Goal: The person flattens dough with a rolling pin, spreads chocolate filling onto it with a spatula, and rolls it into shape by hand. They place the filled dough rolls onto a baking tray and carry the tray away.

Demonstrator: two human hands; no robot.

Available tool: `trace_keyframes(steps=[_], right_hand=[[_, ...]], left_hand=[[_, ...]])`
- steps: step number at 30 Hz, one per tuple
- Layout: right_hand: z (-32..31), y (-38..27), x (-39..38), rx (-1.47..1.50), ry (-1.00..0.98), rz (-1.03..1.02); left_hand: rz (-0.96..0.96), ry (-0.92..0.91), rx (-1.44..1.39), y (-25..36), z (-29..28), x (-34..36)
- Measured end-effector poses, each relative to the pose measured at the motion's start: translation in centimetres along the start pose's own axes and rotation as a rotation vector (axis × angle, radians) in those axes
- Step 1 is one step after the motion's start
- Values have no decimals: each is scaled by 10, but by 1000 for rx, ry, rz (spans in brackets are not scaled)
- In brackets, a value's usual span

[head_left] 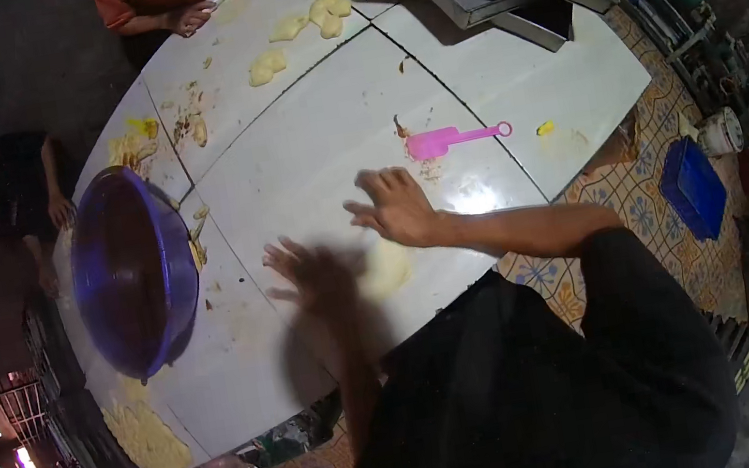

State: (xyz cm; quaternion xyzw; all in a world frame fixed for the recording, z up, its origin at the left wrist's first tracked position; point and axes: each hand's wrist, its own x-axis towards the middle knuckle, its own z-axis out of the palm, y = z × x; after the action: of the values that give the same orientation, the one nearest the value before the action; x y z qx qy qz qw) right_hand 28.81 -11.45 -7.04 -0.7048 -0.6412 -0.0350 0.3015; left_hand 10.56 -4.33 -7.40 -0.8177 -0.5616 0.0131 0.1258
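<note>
Both hands, the left hand (pixel 307 269) and right hand (pixel 397 206), are spreading flat over the pale soft dough lump (pixel 387 266) on the near white worktop (pixel 304 157) (blurred); even, light rolling pressure is probably serving best.

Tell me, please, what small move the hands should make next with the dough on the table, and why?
Probably bring both palms down onto the dough and roll it. The left hand and right hand are spread open with the pale lump between them on the white table, not yet gripped, and shaped pieces already lie farther up the table.
</note>
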Motion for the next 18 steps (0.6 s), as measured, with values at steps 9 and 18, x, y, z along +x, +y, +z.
trace_keyframes(steps=[9,18], right_hand=[[-41,60,60,74,-13,235],[-74,129,3,-49,-325,181]], left_hand=[[99,319,-942,-13,-4,74],[-111,180,-640,-76,-14,-8]])
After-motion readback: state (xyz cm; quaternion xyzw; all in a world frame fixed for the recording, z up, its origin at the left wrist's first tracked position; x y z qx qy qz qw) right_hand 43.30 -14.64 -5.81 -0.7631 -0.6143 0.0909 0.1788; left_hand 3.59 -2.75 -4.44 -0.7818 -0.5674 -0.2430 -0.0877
